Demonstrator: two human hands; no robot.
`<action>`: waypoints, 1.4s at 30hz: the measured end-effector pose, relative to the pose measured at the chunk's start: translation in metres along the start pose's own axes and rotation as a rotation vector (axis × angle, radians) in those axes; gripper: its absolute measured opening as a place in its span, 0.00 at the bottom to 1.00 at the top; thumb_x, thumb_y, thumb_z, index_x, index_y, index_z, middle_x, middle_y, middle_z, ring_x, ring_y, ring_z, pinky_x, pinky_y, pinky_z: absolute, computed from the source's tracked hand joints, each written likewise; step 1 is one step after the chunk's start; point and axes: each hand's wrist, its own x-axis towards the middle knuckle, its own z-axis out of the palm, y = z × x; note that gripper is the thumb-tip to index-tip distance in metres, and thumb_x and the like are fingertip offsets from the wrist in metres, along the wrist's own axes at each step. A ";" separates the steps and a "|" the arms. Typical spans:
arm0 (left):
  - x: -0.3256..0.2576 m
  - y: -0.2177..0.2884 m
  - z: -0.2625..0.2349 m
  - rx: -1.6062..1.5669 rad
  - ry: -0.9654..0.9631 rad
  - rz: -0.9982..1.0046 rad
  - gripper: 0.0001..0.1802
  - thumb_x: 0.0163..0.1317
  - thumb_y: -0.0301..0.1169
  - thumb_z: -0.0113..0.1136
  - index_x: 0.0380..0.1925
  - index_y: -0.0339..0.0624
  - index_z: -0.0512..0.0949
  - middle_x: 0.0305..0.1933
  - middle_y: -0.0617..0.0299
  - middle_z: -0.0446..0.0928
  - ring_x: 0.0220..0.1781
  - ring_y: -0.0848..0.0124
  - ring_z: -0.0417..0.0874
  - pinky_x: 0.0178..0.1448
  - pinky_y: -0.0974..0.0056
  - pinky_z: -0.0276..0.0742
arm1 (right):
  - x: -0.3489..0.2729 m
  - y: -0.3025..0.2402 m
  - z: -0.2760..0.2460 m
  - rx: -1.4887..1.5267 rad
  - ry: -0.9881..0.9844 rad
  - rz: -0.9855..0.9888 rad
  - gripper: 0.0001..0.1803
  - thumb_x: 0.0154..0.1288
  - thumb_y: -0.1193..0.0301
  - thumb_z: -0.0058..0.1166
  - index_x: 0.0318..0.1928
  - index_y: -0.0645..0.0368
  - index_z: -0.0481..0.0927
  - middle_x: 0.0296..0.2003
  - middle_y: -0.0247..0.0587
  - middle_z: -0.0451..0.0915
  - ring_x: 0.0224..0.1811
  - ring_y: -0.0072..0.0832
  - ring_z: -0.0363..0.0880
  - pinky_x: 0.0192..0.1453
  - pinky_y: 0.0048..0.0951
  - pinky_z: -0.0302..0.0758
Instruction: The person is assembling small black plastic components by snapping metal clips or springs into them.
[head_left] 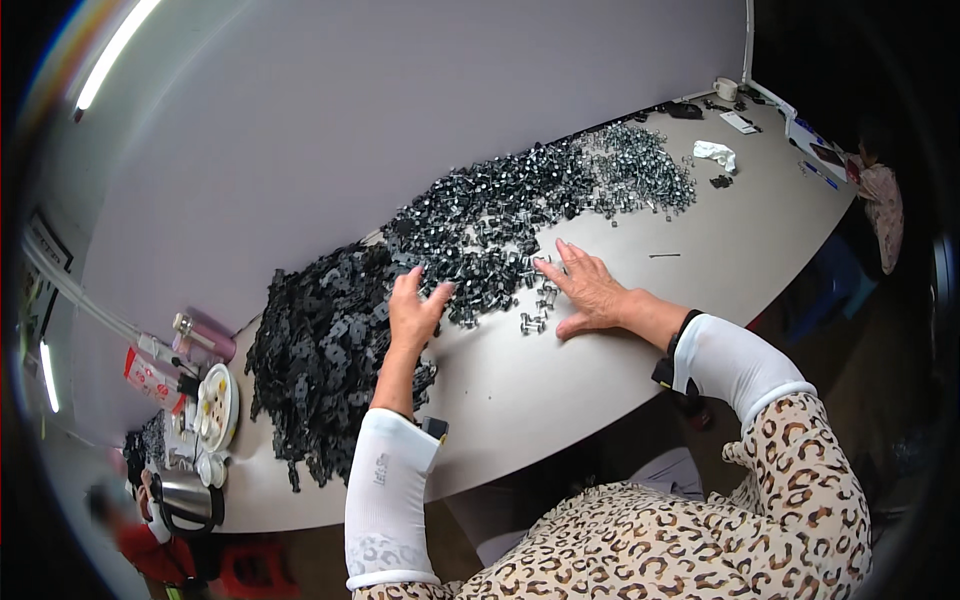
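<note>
My left hand is over the seam between a heap of flat black plastic pieces and a pile of small shiny metal-and-black parts. Its fingers are apart, with nothing seen between them. My right hand rests at the near right edge of that pile, fingers spread and fingertips by the outermost parts. Between the hands lie several loose parts, among them a small cluster beside my right thumb. At the far end the pile turns to clear or silvery little pieces.
A thin dark stick lies right of my right hand. Crumpled white tissue, a mug and a blue pen are at the far right. On the left stand a metal kettle, a tray and a pink bottle. People sit at both ends.
</note>
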 end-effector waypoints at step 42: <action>-0.058 0.086 0.036 0.472 -0.230 0.133 0.34 0.56 0.46 0.57 0.64 0.53 0.62 0.68 0.48 0.55 0.67 0.48 0.53 0.67 0.43 0.45 | 0.022 0.105 -0.066 -0.189 0.061 0.286 0.56 0.46 0.36 0.57 0.71 0.41 0.45 0.70 0.59 0.38 0.71 0.61 0.38 0.65 0.68 0.45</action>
